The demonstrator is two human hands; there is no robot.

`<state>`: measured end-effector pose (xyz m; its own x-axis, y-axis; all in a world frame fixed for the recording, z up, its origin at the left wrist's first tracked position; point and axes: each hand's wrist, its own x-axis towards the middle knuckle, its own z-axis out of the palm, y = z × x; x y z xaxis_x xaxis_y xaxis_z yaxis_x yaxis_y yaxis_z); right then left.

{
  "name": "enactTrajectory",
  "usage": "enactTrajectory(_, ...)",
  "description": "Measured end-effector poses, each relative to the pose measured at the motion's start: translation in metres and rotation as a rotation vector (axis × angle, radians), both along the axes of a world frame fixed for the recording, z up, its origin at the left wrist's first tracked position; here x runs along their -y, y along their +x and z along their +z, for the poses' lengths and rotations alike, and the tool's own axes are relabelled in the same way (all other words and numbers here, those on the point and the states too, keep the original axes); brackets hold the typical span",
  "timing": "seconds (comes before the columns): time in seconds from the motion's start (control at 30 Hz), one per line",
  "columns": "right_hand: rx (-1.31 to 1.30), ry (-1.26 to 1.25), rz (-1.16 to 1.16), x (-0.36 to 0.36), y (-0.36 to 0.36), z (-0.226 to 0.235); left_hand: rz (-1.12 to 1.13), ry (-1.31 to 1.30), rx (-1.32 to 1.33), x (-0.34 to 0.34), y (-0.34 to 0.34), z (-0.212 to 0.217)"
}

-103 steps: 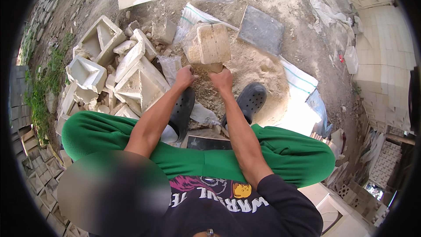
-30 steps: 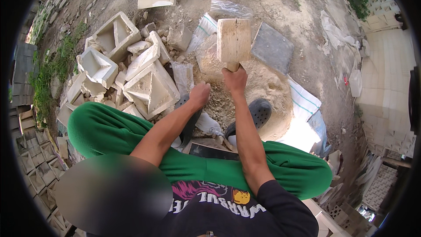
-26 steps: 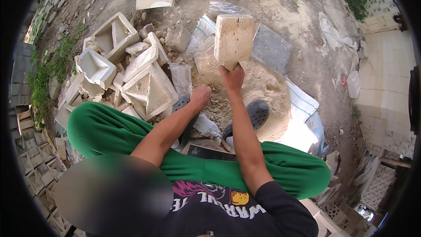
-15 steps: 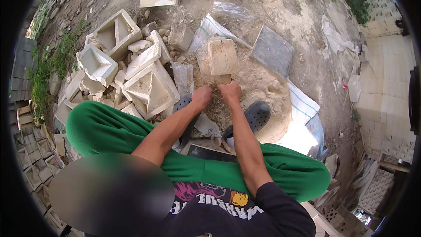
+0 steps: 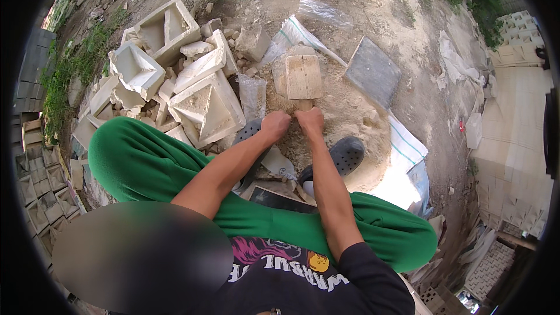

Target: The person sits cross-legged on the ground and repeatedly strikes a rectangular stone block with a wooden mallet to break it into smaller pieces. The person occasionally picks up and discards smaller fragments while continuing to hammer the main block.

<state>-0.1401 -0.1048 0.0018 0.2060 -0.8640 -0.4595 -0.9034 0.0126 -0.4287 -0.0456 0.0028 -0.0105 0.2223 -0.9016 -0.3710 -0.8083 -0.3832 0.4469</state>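
Both fists grip one wooden tamper (image 5: 303,79): left hand (image 5: 274,126), right hand (image 5: 310,121).

left hand (image 5: 275,123): fist closed, arm extended forward | right hand (image 5: 310,121): fist closed, just beside it

Sandy ground (image 5: 373,0) under broken moulds (image 5: 175,76)

I see heap of broken pale hollow concrete moulds (image 5: 175,76) at left, flat grey square slab (image 5: 373,71) at right, clear crumpled plastic sheet (image 5: 324,11) beyond, green weeds (image 5: 64,81) along left edge.
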Motion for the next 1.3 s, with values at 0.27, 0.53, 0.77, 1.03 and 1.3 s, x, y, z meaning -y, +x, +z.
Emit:
enactTrajectory(0.27,0.439,-0.217,-0.034,0.015,0.020,0.070,0.051,-0.024,-0.050,-0.002,0.001,-0.009)
enactTrajectory(0.53,0.027,-0.009,-0.019,-0.010,-0.012,0.001,0.021,0.013,-0.025,0.002,0.001,0.003)
enactTrajectory(0.77,0.352,-0.239,-0.062,0.008,0.002,0.058,0.066,0.006,-0.051,-0.001,0.003,0.002)
enactTrajectory(1.03,0.448,-0.250,-0.108,-0.007,-0.005,0.042,0.058,0.049,-0.049,0.001,0.002,0.006)
enactTrajectory(1.3,0.139,-0.071,-0.092,-0.008,-0.026,0.011,0.074,0.030,-0.043,-0.002,0.003,0.003)
